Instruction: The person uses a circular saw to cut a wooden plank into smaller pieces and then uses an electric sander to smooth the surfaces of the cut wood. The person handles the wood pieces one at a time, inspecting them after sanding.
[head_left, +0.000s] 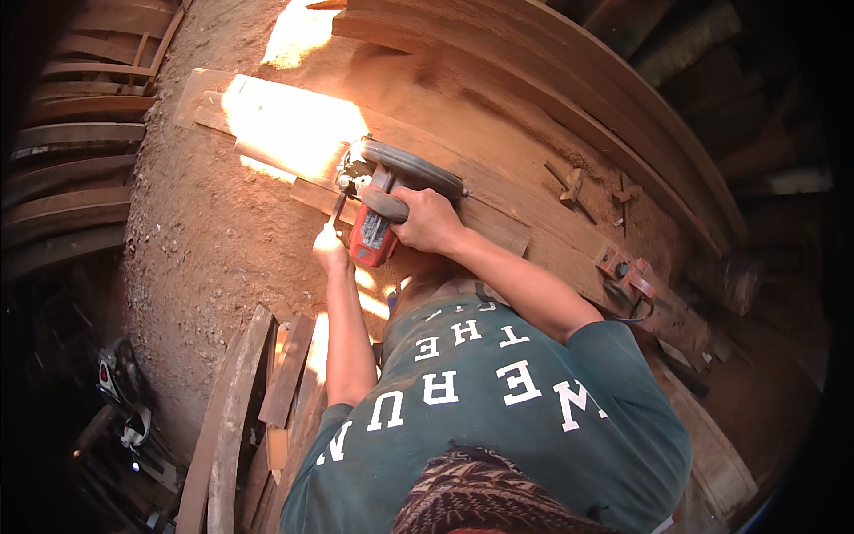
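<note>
Dusty ground (191, 231); I'm apparently guiding a circular saw (372, 233) by the planks' (298, 120) near edge.
Right hand (431, 219) clamps its handle (384, 204), left hand (332, 249) a slim bar (338, 208); advancing calls for steadiness.

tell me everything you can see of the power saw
The power saw has a red, plastic-looking body with a printed label, a long, dark, rounded guard and exposed metal parts at its left end. The right hand grips its grey handle; the left hand holds a slim dark bar reaching those metal parts. It lies over wooden boards. Whether it is running is unclear.
</note>
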`<state>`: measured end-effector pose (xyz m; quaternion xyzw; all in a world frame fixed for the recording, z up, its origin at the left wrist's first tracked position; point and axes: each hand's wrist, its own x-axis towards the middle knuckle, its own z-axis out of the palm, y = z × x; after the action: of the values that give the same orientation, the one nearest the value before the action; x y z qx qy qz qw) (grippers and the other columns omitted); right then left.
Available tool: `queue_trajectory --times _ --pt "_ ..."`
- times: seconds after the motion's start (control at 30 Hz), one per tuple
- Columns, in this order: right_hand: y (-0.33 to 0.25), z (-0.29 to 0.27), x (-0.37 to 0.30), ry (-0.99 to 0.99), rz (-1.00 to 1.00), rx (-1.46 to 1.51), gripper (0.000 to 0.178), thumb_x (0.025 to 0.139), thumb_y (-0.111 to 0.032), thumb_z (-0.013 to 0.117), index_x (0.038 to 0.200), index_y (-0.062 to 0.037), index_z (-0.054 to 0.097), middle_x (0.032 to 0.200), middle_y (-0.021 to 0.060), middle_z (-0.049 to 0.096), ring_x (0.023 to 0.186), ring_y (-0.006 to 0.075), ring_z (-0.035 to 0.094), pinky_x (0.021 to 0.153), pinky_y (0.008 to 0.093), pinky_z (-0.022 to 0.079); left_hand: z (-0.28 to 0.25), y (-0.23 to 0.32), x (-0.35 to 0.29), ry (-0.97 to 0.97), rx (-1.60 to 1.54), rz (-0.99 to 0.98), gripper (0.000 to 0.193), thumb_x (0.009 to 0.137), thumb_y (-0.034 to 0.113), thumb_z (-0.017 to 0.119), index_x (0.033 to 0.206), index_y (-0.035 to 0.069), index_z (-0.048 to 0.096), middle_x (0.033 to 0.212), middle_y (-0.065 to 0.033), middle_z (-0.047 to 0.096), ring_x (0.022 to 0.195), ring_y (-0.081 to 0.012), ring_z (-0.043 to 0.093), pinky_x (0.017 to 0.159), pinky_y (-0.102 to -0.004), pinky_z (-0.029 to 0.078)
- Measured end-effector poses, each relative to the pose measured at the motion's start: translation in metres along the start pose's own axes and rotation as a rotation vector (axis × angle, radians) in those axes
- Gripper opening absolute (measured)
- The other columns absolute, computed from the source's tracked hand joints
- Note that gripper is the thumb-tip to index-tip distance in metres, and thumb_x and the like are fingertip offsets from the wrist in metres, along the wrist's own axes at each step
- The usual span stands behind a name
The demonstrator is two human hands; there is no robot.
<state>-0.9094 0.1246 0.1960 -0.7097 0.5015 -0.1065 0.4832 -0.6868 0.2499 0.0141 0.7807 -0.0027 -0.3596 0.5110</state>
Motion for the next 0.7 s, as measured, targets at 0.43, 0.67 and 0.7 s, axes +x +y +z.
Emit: queue_trajectory --times 0.43,0.67,0.7 --pt "-0.017 0.008 0.012 0.037 -0.019 0.001 0.031 0.080 -0.018 0.078 0.110 -0.0105 0.075 0.092 0.0251 0.074 0.092 0.0448 0.072 0.083 0.0498 0.058 -0.008 -0.006 0.033 0.024 0.117 0.032 0.038 0.107 0.031 0.064 0.078 0.006 0.067 0.069 0.0035 0.053 0.062 -0.0117 0.049 0.059 -0.0313 0.039" --pt "-0.024 0.013 0.021 0.035 -0.040 0.008 0.033 0.081 -0.018 0.076 0.113 -0.0109 0.075 0.091 0.0255 0.074 0.091 0.0447 0.072 0.084 0.0520 0.058 -0.015 0.002 0.042 -0.026 0.175 0.080 0.037 0.107 0.030 0.064 0.079 0.005 0.067 0.074 0.0020 0.057 0.067 -0.0113 0.051 0.063 -0.0311 0.040" --pt "-0.024 0.014 0.023 0.031 -0.030 0.000 0.033 0.081 -0.018 0.076 0.113 -0.0108 0.075 0.091 0.0257 0.074 0.091 0.0446 0.072 0.084 0.0518 0.058 -0.015 0.003 0.043 -0.034 0.149 0.072 0.037 0.107 0.030 0.064 0.080 0.005 0.067 0.075 0.0017 0.058 0.068 -0.0114 0.051 0.064 -0.0311 0.040"
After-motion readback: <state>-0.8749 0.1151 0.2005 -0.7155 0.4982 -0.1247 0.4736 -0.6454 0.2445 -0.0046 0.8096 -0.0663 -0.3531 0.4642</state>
